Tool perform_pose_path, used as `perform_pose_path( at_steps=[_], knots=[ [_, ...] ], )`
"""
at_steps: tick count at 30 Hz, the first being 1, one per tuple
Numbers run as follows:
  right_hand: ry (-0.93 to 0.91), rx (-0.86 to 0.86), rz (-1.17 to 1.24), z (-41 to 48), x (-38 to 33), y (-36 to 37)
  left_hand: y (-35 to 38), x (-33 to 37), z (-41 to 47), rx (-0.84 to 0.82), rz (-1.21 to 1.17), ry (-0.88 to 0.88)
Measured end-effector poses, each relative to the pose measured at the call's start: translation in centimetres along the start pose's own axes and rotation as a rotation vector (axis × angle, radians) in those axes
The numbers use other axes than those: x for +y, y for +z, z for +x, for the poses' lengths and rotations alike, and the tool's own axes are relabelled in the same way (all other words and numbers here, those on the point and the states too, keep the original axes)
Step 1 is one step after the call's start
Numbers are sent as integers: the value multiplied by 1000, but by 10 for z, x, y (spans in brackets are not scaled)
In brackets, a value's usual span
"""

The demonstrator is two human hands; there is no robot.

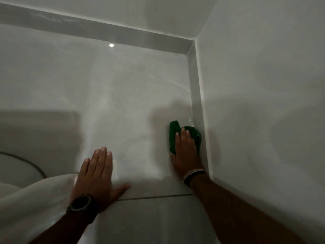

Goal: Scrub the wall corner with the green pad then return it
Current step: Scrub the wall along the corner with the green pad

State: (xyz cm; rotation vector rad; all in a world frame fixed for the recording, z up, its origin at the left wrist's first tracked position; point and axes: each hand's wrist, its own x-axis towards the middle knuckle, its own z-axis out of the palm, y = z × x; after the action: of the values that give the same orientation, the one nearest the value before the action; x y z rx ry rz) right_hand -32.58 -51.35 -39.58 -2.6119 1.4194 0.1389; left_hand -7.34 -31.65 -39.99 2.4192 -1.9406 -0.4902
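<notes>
A crumpled green pad (174, 136) lies pressed against the glossy grey tiled wall (123, 88), right beside the pale corner trim strip (195, 95). My right hand (186, 152) covers most of the pad and pushes it flat onto the tile, fingers pointing up; a band sits on that wrist. My left hand (97, 175) rests flat and open on the same wall to the left, fingers together, thumb spread, with a dark watch on the wrist. A few wet specks glint on the trim just above the pad.
The plain painted side wall (263, 103) meets the tiled wall at the corner on the right. A grout line (154, 197) runs below both hands. A white rounded fixture (26, 194) sits at lower left. A lamp reflection (111, 45) shines on the tile.
</notes>
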Motion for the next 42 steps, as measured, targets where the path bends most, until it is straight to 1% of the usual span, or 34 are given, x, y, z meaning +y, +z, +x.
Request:
perform_pose_path(
  at_steps=[2,7,9,11,14,18,21,25,28,31,36,39,42],
  knots=[
    [16,15,20,-24,-2,8,-1,0,1,-2,5,12],
    [96,10,104,-145,-26,35,0,-2,-1,-14,2,24],
    [130,0,93,-159,-31,38,1,-2,-1,-4,2,24],
    [160,16,94,-141,-32,36,2,-3,-1,9,13,24],
    [183,42,120,-84,-31,23,3,-2,0,21,21,26],
    [146,67,105,-6,-17,8,3,-1,0,55,29,29],
    [132,42,74,36,-7,1,4,-1,0,59,35,35],
    [156,21,72,68,-7,-9,0,-1,2,70,40,40],
    [210,-17,47,85,-7,-20,0,0,1,43,45,40],
    [170,-15,-21,88,3,-29,-1,0,2,39,57,36],
    [120,8,-13,48,-2,-13,-2,0,2,0,73,27],
    [99,-18,5,-6,-7,-5,-3,0,3,-41,62,2],
    [118,-38,44,-79,-18,7,-4,1,2,-53,57,-23]
  ],
)
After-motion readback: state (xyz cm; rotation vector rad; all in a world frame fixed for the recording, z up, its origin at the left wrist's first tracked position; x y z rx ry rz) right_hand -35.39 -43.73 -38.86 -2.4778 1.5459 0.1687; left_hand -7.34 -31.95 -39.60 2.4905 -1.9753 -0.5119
